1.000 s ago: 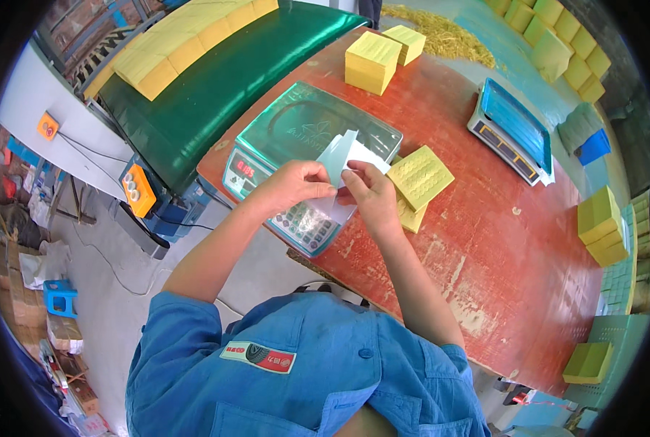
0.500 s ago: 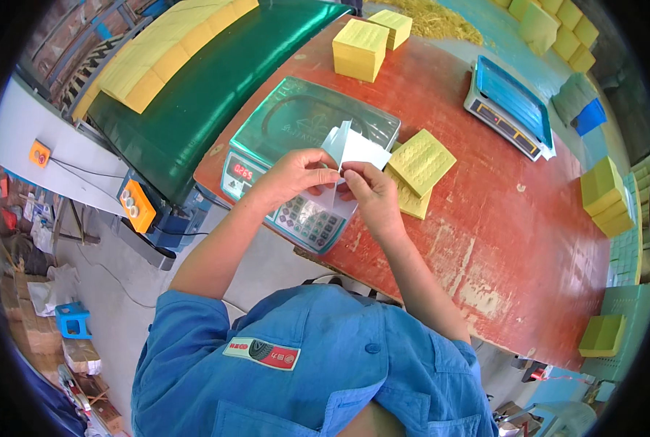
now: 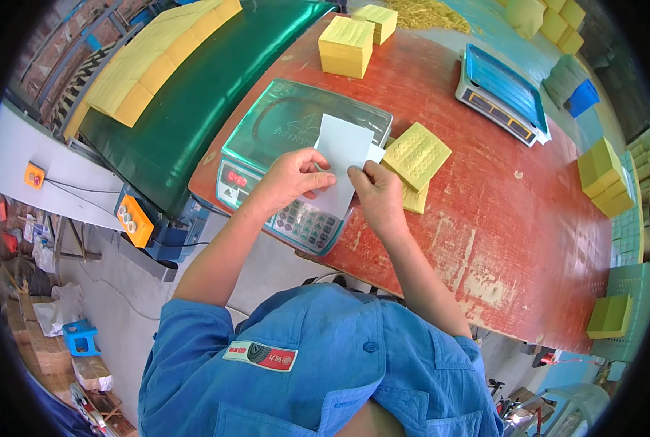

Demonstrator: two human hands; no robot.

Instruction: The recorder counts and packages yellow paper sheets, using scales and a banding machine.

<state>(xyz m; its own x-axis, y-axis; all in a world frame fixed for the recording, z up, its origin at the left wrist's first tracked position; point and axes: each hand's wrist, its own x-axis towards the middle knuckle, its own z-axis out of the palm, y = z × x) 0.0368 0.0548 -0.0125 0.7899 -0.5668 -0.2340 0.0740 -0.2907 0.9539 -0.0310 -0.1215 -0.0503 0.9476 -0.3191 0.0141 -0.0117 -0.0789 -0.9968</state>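
A white sheet of paper (image 3: 345,142) is held up between my two hands, over a digital weighing scale (image 3: 277,109) with a clear cover and a lit red display. My left hand (image 3: 296,180) has its thumb and fingers closed on the sheet's left edge. On the opposite side, my right hand (image 3: 380,197) pinches the sheet with thumb and forefinger. Another white corner shows behind it, near my right fingers. Just right of the scale, an embossed yellow stack of paper (image 3: 417,154) lies askew on a second yellow stack (image 3: 415,199).
Two yellow blocks (image 3: 345,47) stand at the red table's (image 3: 478,197) far side. A second scale with a blue tray (image 3: 503,84) sits at the far right. Left of the table runs a green conveyor belt (image 3: 172,124) with a row of yellow blocks (image 3: 146,69).
The white paper has turned from nearly edge-on to showing its broad face. My hands have moved slightly apart. The whole view has shifted a little.
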